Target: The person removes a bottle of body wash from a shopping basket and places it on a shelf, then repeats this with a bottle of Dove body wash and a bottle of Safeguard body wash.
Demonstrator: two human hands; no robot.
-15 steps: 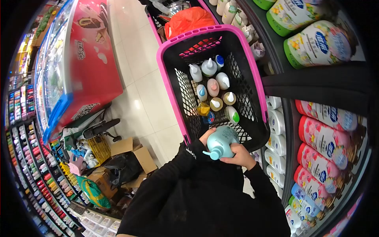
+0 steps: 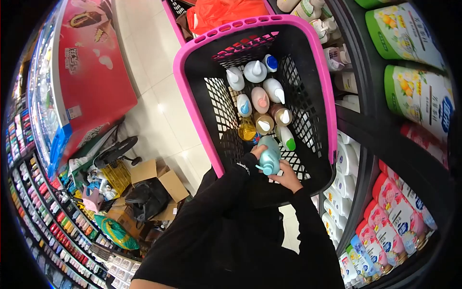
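Observation:
Between my two hands is a light blue-green pump bottle (image 2: 270, 156), its pump head tilted toward me. My left hand (image 2: 259, 151) grips its left side and my right hand (image 2: 287, 177) its lower right side. Both hands are inside the near end of a black shopping basket (image 2: 199, 72) with a pink rim. Just beyond the bottle stand several pump bottles, among them a white bottle with a green top (image 2: 287, 139), a pink bottle (image 2: 260, 99) and a bottle of yellow liquid (image 2: 247, 130). Whether the held bottle touches the basket floor is hidden.
Shelves of large bottles (image 2: 399, 212) run close along the right side. Beyond the basket lies a red plastic bag (image 2: 226, 14). A red freezer (image 2: 96, 62) stands to the left, with an open cardboard box (image 2: 174, 188) and a black bag (image 2: 147, 197) on the floor nearer me.
Both hands have moved forward and down into the basket with the blue-green bottle. The view has shifted, so the basket appears larger and nearer.

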